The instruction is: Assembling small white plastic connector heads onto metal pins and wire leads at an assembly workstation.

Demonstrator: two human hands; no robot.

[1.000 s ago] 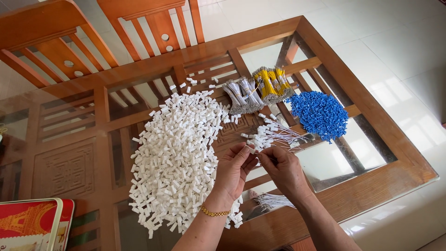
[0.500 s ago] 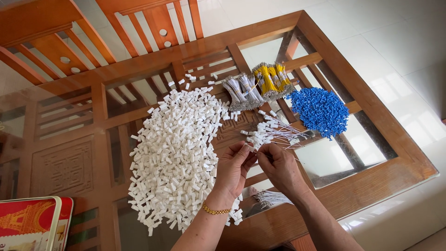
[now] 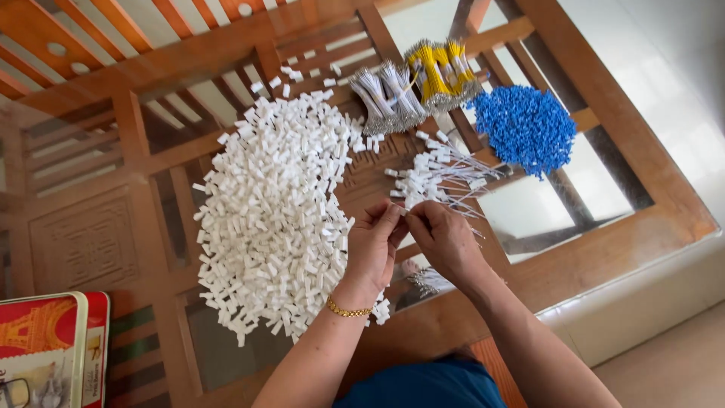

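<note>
- Tin (image 3: 45, 347): red, at the table's lower left corner, well apart from the hands.
- White pile (image 3: 276, 204): small white pieces heaped on the glass, long axis running near to far; its right edge lies just beside the left hand.
- Left hand (image 3: 374, 249): fingertips pinched on a small white piece, too small to tell which way it points; a gold bracelet (image 3: 349, 310) circles the wrist.
- Right hand (image 3: 445, 242): fingertips meeting the left's, pinching the same piece.
- Finished wires (image 3: 438, 177): white-tipped, fanned just beyond the hands, thin tails pointing right.
- Bundles (image 3: 415, 83): white and yellow, at the far edge.
- Blue pile (image 3: 525, 128): far right; bare glass (image 3: 529, 211) lies open below it.
</note>
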